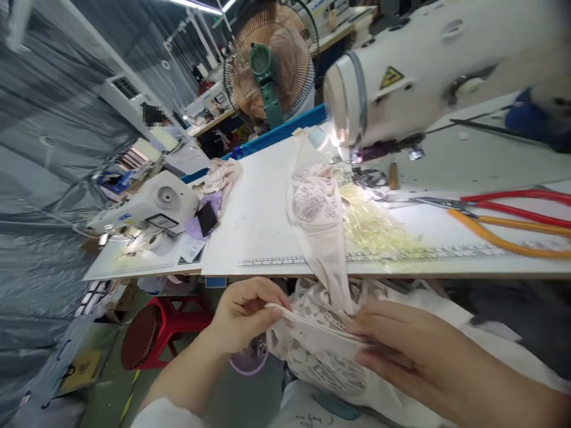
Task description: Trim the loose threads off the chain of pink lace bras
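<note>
A white lace bra [314, 199] lies partly on the white table, with its band hanging over the front edge toward my lap. My left hand [250, 312] pinches the narrow white edge of the lace garment below the table. On the other side, my right hand [392, 339] closes on the same edge, so the strip is stretched between both hands. Loose lace fabric [330, 368] hangs beneath it. Whether the held lace joins the bra on the table is hard to make out. A sewing machine head [348, 95] stands just behind the bra.
Red- and orange-handled pliers [473, 208] and yellowish scraps [379, 229] lie at right. A printed ruler strip [276, 260] runs along the front edge. Left are a second sewing machine [156, 202], a dark phone-like object [207, 219] and a red stool [178, 324]. A fan [267, 65] stands behind.
</note>
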The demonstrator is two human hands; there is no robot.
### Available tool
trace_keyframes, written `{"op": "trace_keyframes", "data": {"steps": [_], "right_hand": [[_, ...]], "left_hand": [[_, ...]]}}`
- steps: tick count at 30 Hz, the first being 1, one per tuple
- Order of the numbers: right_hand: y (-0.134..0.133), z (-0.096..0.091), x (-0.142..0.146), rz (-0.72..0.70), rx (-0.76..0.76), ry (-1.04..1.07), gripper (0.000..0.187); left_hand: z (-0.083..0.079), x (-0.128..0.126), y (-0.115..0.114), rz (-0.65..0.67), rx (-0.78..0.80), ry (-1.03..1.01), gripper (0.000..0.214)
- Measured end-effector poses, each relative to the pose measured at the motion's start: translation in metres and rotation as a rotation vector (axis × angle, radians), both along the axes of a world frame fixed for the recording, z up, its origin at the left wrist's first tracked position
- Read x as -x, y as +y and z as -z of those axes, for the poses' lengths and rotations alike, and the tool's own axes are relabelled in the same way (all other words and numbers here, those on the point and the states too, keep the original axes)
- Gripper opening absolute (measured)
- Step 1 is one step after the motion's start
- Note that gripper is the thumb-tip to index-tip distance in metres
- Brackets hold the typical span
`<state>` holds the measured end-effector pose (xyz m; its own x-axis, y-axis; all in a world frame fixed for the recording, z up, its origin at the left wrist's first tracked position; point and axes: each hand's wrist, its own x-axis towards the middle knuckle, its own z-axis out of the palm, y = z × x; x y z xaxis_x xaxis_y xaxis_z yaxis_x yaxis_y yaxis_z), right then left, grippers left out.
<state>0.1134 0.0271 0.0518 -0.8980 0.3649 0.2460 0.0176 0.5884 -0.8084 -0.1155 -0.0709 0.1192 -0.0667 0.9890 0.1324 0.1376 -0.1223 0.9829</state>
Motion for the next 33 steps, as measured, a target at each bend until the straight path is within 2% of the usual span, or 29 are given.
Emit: {"op": "trace_keyframes", "data": {"steps": [3,8,10,13,15,17,18,20,22,24,26,29,33], "right_hand": [[0.000,-0.003,-0.001,0.037,-0.021,0.010,0.014],[0.000,-0.009,-0.001,0.007,-0.019,-0.013,0.021],[0.000,-0.011,-0.001,0.006,-0.017,-0.029,0.020],[-0.001,-0.011,0.000,0.029,-0.004,-0.044,0.018],[-0.003,-0.011,0.002,0.061,0.005,-0.044,0.017],[-0.006,-0.010,0.004,0.088,0.022,-0.035,0.019],[-0.007,-0.009,0.005,0.102,0.034,-0.027,0.020],[-0.010,-0.006,0.005,0.135,0.073,-0.005,0.017],[-0.011,-0.001,0.003,0.167,0.097,0.016,0.010],[-0.011,0.004,-0.001,0.169,0.047,0.027,0.009],[-0.008,0.008,-0.004,0.105,-0.064,0.023,0.011],[-0.001,0.009,-0.010,0.012,-0.187,-0.053,0.014],[0.012,0.003,-0.022,-0.060,-0.190,-0.233,0.013]], "left_hand": [[-0.002,0.003,0.000,-0.017,0.024,0.056,0.004],[-0.003,0.008,0.003,-0.018,0.046,0.196,0.009],[-0.005,0.006,0.003,-0.037,0.000,0.364,0.011],[-0.009,-0.003,0.000,-0.052,-0.234,0.789,0.025],[-0.009,-0.016,0.000,0.093,-0.401,1.041,0.034],[-0.006,-0.029,0.005,0.306,-0.443,1.164,0.031],[-0.002,-0.035,0.008,0.372,-0.424,1.183,0.026],[0.006,-0.041,0.017,0.407,-0.355,1.193,0.016],[0.013,-0.042,0.023,0.428,-0.290,1.170,0.018],[0.017,-0.039,0.027,0.483,-0.224,1.108,0.021],[0.017,-0.036,0.028,0.526,-0.134,1.007,0.020],[0.011,-0.031,0.029,0.544,0.081,0.824,0.016],[0.002,-0.024,0.034,0.553,0.408,0.630,0.015]]}}
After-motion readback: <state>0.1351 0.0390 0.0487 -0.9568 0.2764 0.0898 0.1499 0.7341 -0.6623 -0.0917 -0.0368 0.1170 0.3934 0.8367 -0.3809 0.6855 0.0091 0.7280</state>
